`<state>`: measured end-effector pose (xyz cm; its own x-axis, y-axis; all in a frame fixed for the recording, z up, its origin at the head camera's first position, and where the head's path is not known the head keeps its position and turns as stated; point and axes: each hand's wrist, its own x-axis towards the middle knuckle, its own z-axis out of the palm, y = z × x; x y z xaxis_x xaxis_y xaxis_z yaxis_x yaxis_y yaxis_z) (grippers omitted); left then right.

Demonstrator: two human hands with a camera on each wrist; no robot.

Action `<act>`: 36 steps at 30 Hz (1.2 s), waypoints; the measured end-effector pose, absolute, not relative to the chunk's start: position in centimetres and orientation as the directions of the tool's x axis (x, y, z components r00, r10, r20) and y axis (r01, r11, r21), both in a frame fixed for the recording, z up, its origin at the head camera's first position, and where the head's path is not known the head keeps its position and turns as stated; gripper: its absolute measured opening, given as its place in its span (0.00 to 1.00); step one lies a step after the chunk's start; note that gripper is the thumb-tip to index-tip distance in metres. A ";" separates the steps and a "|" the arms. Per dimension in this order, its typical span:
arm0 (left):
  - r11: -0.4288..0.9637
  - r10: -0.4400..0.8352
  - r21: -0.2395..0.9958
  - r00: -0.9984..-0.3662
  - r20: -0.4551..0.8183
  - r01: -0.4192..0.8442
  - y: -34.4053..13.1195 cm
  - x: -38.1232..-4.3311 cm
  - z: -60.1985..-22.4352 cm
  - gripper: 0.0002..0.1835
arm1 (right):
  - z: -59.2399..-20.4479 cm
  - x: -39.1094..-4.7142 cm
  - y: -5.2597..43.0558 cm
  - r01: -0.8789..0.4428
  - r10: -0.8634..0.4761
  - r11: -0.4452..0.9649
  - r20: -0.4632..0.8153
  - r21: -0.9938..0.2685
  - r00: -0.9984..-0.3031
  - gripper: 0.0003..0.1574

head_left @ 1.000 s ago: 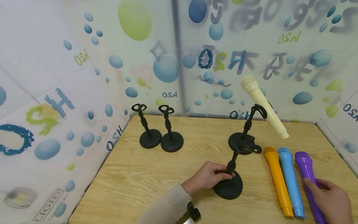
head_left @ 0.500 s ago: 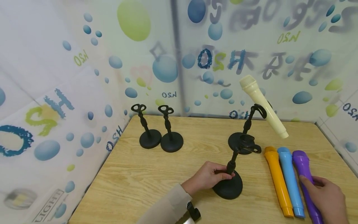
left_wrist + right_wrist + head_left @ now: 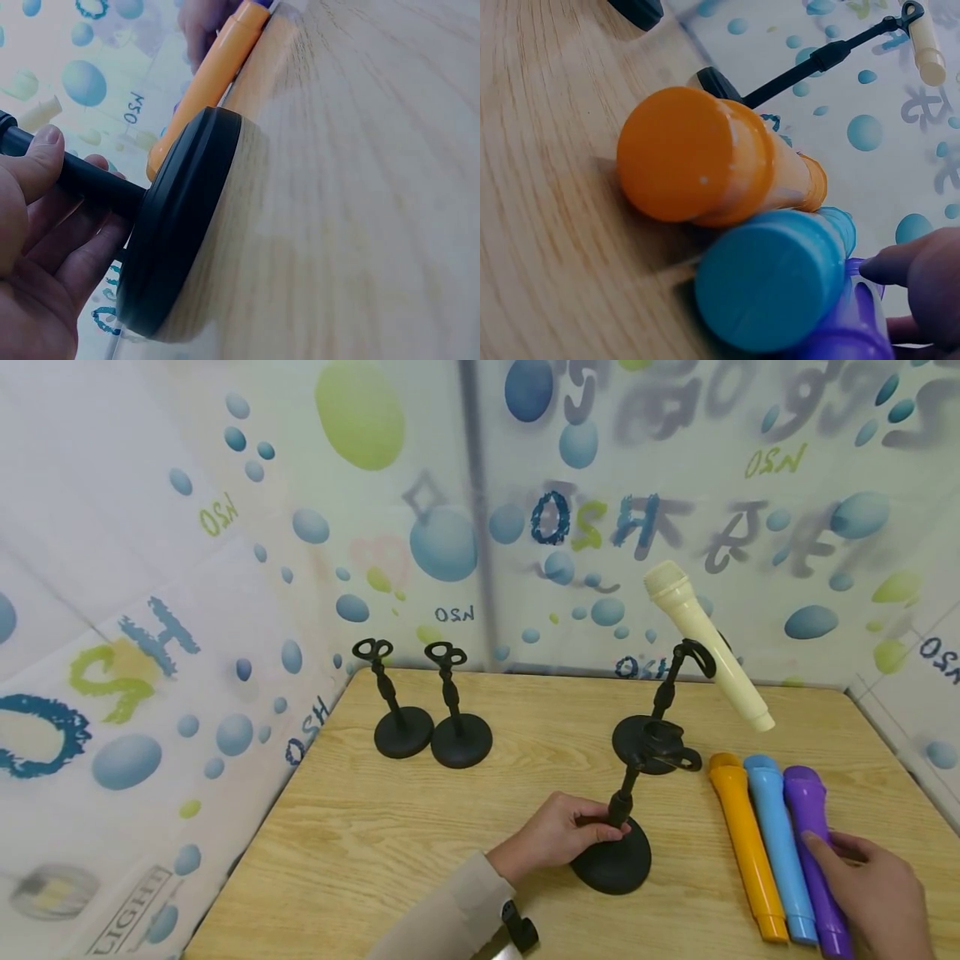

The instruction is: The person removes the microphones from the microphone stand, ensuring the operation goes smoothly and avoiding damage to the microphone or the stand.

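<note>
My left hand [image 3: 558,831] grips the upright of a black microphone stand [image 3: 617,864] just above its round base, thumb on one side and fingers on the other. In the left wrist view the base [image 3: 180,225] stands close against the wood. On the right, my right hand [image 3: 881,885] holds a purple microphone [image 3: 807,793] around its handle, thumb on the left side. This microphone lies beside a blue microphone [image 3: 780,847], with an orange microphone [image 3: 746,847] left of that. The right wrist view shows the purple microphone [image 3: 847,330] partly behind the blue one.
Behind the held stand, another black stand [image 3: 663,697] carries a cream microphone [image 3: 708,643], tilted. Two bare black stands [image 3: 401,731] are side by side at the back left of the wooden table [image 3: 360,860]. Patterned cloth walls [image 3: 420,485] enclose the back and sides.
My right hand has shifted left with the purple microphone, whose lower end has swung in close alongside the blue one. The left hand and its stand have stayed put.
</note>
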<state>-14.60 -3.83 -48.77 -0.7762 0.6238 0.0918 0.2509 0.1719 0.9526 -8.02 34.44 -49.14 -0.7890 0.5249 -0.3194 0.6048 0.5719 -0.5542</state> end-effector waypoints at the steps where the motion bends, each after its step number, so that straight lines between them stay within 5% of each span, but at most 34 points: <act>1: 0.174 0.624 0.952 -0.776 0.093 0.254 -3.8 -14.6 -48.8 0.12 | -49.1 -8.0 34.4 0.609 0.529 0.565 -0.323 -0.556 -0.785 0.54; 25: 0.190 0.644 0.938 -0.758 0.103 0.289 -4.0 -14.4 -48.5 0.13 | -48.2 -7.7 33.5 0.537 0.595 0.503 -0.180 -0.677 -0.783 0.43; 36: 0.164 0.651 0.950 -0.753 0.098 0.265 -4.2 -14.4 -48.4 0.13 | -48.1 -7.0 32.4 0.227 0.426 0.655 0.104 -0.721 -0.899 0.29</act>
<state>-14.37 -4.19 -48.40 -0.7531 0.6505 0.0981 0.2652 0.1637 0.9502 -6.99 32.36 -48.12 -0.8987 0.4261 0.1039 0.2271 0.6547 -0.7209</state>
